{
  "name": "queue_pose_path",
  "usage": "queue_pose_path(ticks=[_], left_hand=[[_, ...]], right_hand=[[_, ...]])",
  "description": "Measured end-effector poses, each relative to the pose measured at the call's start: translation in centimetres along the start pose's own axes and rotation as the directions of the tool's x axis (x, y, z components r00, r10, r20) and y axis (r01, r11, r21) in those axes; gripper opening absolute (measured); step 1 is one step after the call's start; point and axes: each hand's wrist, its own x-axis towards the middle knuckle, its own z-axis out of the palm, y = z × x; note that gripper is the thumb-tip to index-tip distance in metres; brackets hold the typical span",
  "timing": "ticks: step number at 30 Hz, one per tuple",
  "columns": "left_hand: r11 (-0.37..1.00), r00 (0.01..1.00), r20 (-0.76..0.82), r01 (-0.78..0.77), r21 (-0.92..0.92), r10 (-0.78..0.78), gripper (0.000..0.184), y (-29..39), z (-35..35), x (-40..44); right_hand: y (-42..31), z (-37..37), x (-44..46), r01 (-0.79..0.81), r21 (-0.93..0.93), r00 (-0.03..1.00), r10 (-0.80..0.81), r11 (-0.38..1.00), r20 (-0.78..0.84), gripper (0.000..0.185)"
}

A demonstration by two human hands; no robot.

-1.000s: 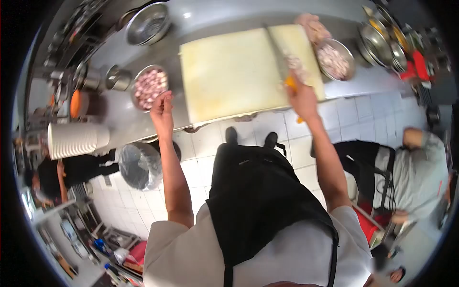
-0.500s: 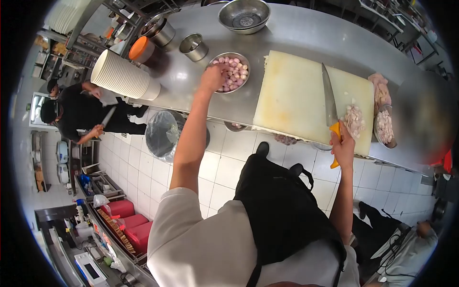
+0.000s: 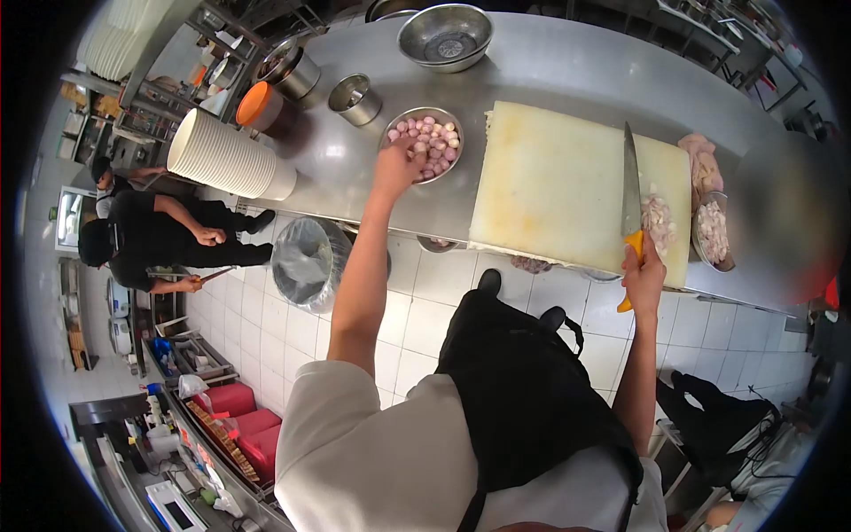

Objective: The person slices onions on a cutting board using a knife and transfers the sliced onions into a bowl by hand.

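Note:
My left hand (image 3: 403, 164) reaches over the near-left rim of a metal bowl (image 3: 460, 133) of small peeled shallots (image 3: 436, 140). Its fingers are curled down among the shallots, and what they hold, if anything, is hidden. A kitchen knife (image 3: 631, 182) with a yellow handle is in my right hand (image 3: 644, 279), fingers wrapped round the grip. The blade points away from me over the right part of a white cutting board (image 3: 550, 177). Just right of the blade lies a pile of chopped shallots (image 3: 658, 222).
Right of the board stand a dish of chopped pieces (image 3: 712, 230) and some pale raw meat (image 3: 701, 164). Stacked white tubs (image 3: 226, 158), an orange-lidded container (image 3: 259, 106) and metal pots line the left. Below is a lined bin (image 3: 306, 266). A co-worker (image 3: 133, 235) stands left, holding a knife.
The knife has moved right, closer to the chopped pile, and its blade stands more upright in view. My left hand stays at the shallot bowl. The co-worker's arms have shifted.

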Motion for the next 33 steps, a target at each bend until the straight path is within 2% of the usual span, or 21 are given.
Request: queue_pose_path(ticks=[2, 3, 5, 6, 7, 8, 9, 10, 12, 14, 15, 17, 20, 23, 25, 28, 33], left_hand=[[0.939, 0.997, -0.015, 0.068, -0.337, -0.078, 0.029, 0.2, -0.2, -0.5], [0.816, 0.990, 0.045, 0.136, -0.562, -0.134, 0.030, 1.7, -0.4, -1.0], [0.409, 0.959, 0.211, 0.272, -0.871, -0.189, 0.033, 5.3, -0.6, -2.3], [0.267, 0.955, 0.269, 0.293, -0.918, -0.123, 0.040, 6.9, -0.8, -2.8], [0.197, 0.951, 0.299, 0.309, -0.931, -0.079, 0.041, 7.5, -0.3, -3.1], [0.122, 0.944, 0.330, 0.331, -0.936, -0.031, 0.042, 8.0, 0.3, -3.3], [0.045, 0.932, 0.361, 0.360, -0.932, 0.020, 0.042, 9.2, 0.9, -3.5], [0.033, 0.909, 0.416, 0.416, -0.909, 0.014, 0.042, 10.7, 1.7, -3.7], [0.457, 0.898, 0.439, 0.381, -0.803, 0.023, 0.037, 12.1, 5.3, -3.5], [0.793, 0.892, 0.447, 0.223, -0.567, 0.069, 0.029, 15.7, 8.6, -4.4], [0.817, 0.893, 0.400, 0.067, -0.573, 0.207, 0.025, 16.1, 11.4, -4.9], [0.866, 0.888, 0.369, -0.061, -0.496, 0.274, 0.020, 19.5, 14.9, -6.5], [0.824, 0.850, 0.280, -0.269, -0.499, 0.447, 0.022, 21.6, 17.9, -8.0], [0.871, 0.849, 0.334, -0.255, -0.420, 0.409, 0.021, 22.1, 18.3, -8.6], [0.852, 0.850, 0.337, -0.217, -0.476, 0.405, 0.018, 21.5, 18.6, -8.7], [0.848, 0.857, 0.334, -0.196, -0.493, 0.392, 0.016, 21.3, 18.5, -9.0], [0.835, 0.852, 0.309, -0.235, -0.497, 0.423, 0.017, 21.4, 18.1, -9.1]], right_hand=[[-0.3, 0.1, -0.2, -0.001, 0.008, 1.000, 0.001, 1.000, 0.002, 0.047], [-0.3, 0.1, -0.3, 0.006, 0.016, 1.000, -0.005, 1.000, -0.003, 0.047], [0.2, 0.4, -0.6, 0.031, 0.034, 0.999, -0.030, 0.999, -0.020, 0.046], [0.6, 0.7, -0.5, 0.049, 0.041, 0.998, -0.048, 0.998, -0.030, 0.046], [1.0, 0.7, -0.5, 0.064, 0.045, 0.997, -0.063, 0.997, -0.042, 0.046], [-0.1, 0.2, -0.7, -0.016, 0.021, 1.000, 0.016, 1.000, 0.003, 0.045], [0.6, 0.5, -0.6, 0.037, -0.007, 0.999, -0.037, 0.999, -0.026, 0.044], [2.4, 1.1, -0.4, 0.087, -0.041, 0.994, -0.089, 0.995, -0.055, 0.044], [2.5, 0.6, -0.6, 0.125, -0.128, 0.987, -0.137, 0.984, -0.089, 0.044], [1.3, 0.7, -1.3, 0.120, -0.174, 0.984, -0.140, 0.977, -0.108, 0.047], [1.2, 0.9, -1.4, 0.133, -0.171, 0.980, -0.155, 0.976, -0.123, 0.049], [0.1, 1.0, -1.9, 0.077, -0.172, 0.988, -0.098, 0.982, -0.117, 0.053], [-1.1, 1.0, -2.6, 0.037, -0.155, 0.996, -0.050, 0.987, -0.077, 0.058], [-1.3, 1.4, -3.1, 0.079, -0.155, 0.995, -0.088, 0.985, -0.053, 0.061], [-1.2, 1.9, -3.6, 0.123, -0.168, 0.990, -0.132, 0.978, -0.046, 0.061], [-2.5, 2.0, -4.0, 0.050, -0.220, 0.999, -0.046, 0.974, 0.024, 0.061], [-2.1, 2.4, -4.0, 0.075, -0.221, 0.997, -0.075, 0.972, 0.011, 0.060]])
